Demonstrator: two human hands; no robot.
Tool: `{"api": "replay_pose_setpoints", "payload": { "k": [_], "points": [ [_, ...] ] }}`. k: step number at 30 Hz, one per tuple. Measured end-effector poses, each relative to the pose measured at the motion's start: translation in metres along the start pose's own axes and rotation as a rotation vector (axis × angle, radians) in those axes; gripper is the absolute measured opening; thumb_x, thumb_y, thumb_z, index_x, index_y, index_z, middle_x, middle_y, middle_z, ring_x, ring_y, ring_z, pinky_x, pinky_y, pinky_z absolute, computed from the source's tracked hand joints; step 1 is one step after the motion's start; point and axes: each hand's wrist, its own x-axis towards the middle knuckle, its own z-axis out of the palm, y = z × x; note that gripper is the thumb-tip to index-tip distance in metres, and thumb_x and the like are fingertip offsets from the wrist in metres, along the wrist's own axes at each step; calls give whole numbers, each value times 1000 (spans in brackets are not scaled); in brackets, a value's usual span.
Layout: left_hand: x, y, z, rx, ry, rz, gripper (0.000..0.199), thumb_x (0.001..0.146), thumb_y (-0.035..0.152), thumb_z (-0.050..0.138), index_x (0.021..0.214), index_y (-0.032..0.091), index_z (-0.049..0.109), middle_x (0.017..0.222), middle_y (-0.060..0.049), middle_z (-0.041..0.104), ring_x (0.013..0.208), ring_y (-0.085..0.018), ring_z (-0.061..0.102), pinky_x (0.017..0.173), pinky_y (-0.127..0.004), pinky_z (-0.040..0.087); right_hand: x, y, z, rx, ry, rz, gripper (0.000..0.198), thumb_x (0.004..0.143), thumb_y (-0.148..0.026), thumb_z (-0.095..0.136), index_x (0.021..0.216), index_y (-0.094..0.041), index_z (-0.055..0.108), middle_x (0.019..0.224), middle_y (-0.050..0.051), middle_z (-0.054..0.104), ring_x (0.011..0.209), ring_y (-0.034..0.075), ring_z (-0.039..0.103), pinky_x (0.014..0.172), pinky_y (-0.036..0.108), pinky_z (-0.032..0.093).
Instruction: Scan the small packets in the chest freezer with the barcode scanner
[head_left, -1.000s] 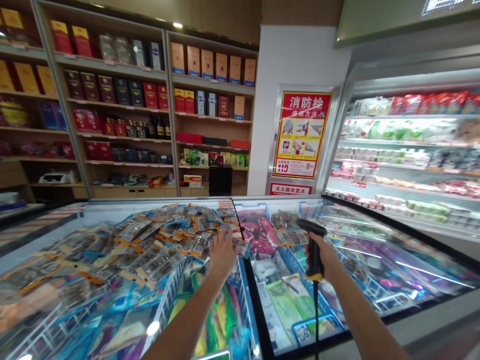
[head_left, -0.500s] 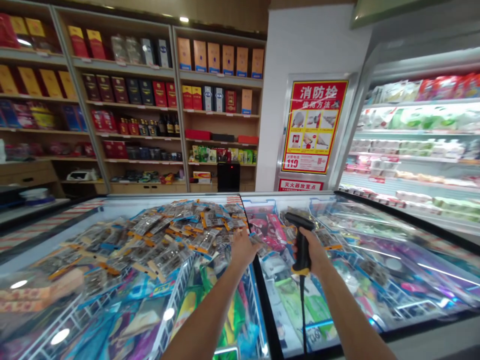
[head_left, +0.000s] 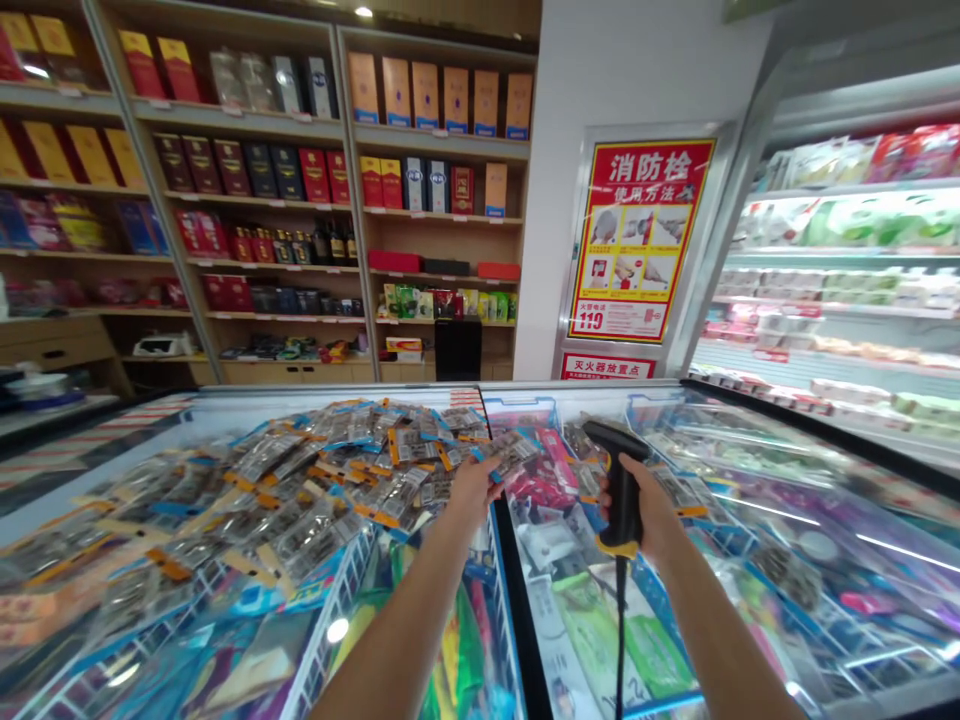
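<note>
My left hand is closed on the edge of a small clear food packet with a blue strip, held above the freezer's dark centre divider. In my right hand is a black and yellow barcode scanner, gripped by its handle. Its head points left toward the packet, and its cable hangs down. A large heap of similar packets, with orange and blue strips, lies to the left of my left hand. More packets lie right of the scanner.
Under and around my hands is a chest freezer with wire baskets of bagged goods. A sliding glass lid covers its right part. Behind stand shelves of boxes, a wall poster and a lit refrigerated display.
The packet in my left hand is raised and turned, so more of it shows beyond the fingers. The scanner has shifted slightly right, and the whole view has moved a little.
</note>
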Motion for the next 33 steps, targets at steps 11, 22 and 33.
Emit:
{"api": "replay_pose_setpoints", "payload": {
  "k": [11,22,33],
  "points": [
    [29,-1,-14,-539,31,69,12,78,18,43,87,21,51,82,-2,63,77,-13,61,71,-30,49,-49,29,53,-240,-86,142,26,71,-39,53,62,-15,53,48,0,55,33,10,47,30,22,40],
    [31,-6,-14,-434,60,146,25,84,25,30,100,24,48,105,-5,59,101,-14,53,82,-31,46,-59,32,59,-164,-74,251,23,72,-37,50,60,-17,51,45,-2,51,31,10,45,28,22,39],
    [27,-3,-9,-449,41,180,23,82,24,33,101,24,46,97,-5,61,91,-13,57,77,-31,46,-56,10,26,-178,25,104,18,71,-34,53,68,-16,53,46,-1,54,32,10,47,29,21,39]
  ]
}}
